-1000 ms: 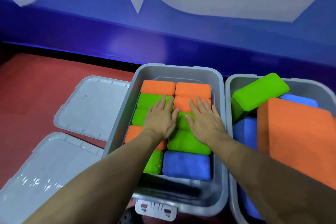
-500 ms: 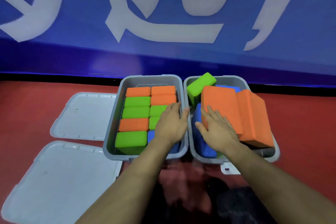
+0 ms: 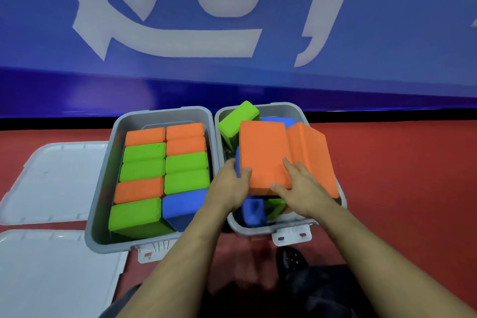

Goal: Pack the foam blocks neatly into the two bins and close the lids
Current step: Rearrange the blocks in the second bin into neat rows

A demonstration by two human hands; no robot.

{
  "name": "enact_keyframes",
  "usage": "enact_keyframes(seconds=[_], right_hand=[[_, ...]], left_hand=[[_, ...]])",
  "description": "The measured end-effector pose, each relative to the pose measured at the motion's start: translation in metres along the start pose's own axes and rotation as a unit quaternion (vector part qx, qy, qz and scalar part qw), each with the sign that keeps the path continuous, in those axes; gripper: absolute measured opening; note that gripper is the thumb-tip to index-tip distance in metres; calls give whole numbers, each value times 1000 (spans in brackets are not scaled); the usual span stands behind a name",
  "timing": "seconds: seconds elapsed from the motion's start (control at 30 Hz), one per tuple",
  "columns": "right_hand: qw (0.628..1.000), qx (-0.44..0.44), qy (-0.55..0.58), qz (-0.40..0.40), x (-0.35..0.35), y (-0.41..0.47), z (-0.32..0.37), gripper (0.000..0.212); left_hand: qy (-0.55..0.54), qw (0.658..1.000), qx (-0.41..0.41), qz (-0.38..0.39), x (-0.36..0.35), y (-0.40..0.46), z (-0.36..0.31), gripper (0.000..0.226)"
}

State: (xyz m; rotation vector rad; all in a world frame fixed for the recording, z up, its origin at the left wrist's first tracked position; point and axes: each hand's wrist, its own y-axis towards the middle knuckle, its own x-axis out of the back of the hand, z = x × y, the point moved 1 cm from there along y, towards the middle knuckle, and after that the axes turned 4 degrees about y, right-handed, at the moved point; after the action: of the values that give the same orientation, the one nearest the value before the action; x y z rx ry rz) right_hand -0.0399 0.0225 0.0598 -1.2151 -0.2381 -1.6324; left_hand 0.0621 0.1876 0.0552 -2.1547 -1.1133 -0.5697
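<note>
Orange foam up top in the right bin (image 3: pixel 324 121): a big orange block (image 3: pixel 263 155) lies tilted across the heap, and both hands are on it. Left hand (image 3: pixel 229 186) grips its near-left corner, thumb curled onto the top face, fingers tucked under the edge against a blue block (image 3: pixel 251 210) below. Right hand (image 3: pixel 300 184) lies on the near edge, fingers spread across the top and thumb wrapped at the near side. Just right of it, touching, a second orange block (image 3: pixel 313 155) slopes over the bin's right rim. At the far-left corner a green block (image 3: pixel 237 119) juts up at an angle, with another blue block (image 3: pixel 278 120) behind the orange one. A green piece (image 3: pixel 275 208) peeks out low at the near end.

Over in the left bin (image 3: pixel 103 188), everything sits tidy: two columns of blocks, orange (image 3: pixel 145 135) at the far end, greens (image 3: pixel 144 160) through the middle, a blue one (image 3: pixel 184 204) at the near right. Both bins stand side by side on the red floor (image 3: pixel 400 175), uncovered. Two grey lids (image 3: pixel 56 178) lie flat on the floor to the left, one nearer than the other.
</note>
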Motion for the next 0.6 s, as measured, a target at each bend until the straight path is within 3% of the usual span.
enact_keyframes(seconds=[0.27, 0.37, 0.6], right_hand=[[992, -79, 80, 52, 1, 43, -14, 95], [990, -94, 76, 74, -1, 47, -13, 98], [991, -105, 85, 8, 2, 46, 1, 95]], left_hand=[[-49, 987, 135, 76, -58, 32, 15, 64], [-91, 981, 156, 68, -68, 35, 7, 65], [-234, 954, 186, 26, -68, 29, 1, 58]])
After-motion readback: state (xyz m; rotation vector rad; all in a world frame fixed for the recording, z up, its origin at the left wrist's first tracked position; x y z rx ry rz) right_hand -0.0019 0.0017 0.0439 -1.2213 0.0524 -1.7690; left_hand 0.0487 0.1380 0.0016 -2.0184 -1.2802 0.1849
